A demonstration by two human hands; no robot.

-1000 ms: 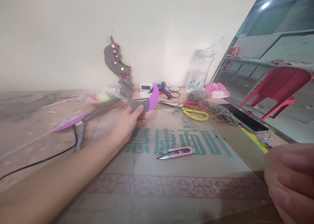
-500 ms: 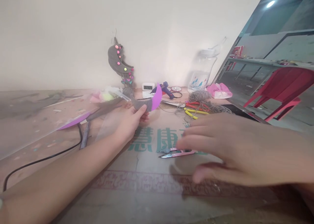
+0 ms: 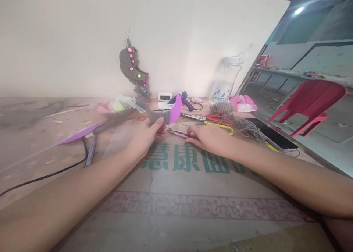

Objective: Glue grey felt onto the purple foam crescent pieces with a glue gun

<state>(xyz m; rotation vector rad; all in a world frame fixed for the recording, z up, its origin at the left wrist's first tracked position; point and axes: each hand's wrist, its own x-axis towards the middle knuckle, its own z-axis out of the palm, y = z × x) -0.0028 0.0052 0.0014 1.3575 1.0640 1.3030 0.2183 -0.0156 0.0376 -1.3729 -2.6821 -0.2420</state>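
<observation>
Item in your left hand (image 3: 146, 136): one purple foam crescent (image 3: 173, 111), its lower part wound in grey yarn. It is pinched at the wound end, thumb on the near face and fingers behind. The bare purple horn rises up and to the right, so its long axis leans from lower left to upper right, above the cardboard sheet (image 3: 176, 197). Item in your right hand (image 3: 211, 138): one pair of pink thread snips (image 3: 178, 133), low over the cardboard, handle end under your fingertips (image 3: 194, 138), point aimed left. Your fingers there look closed round the handle, though the blur keeps you from telling whether the blades are squeezed together. Relation to note: the snips lie just below and to the right of the crescent's wound end. Their axis is near level and runs towards your left thumb, the point close to it but apart. Your right hand alone is on the snips, your left alone on the crescent. Stock behind your right hand: grey twine heap (image 3: 223, 107), yellow-handled scissors (image 3: 220, 126), glue gun (image 3: 184, 100), phone (image 3: 271, 135). Against the wall: one finished grey crescent with pompoms (image 3: 130, 65).
</observation>
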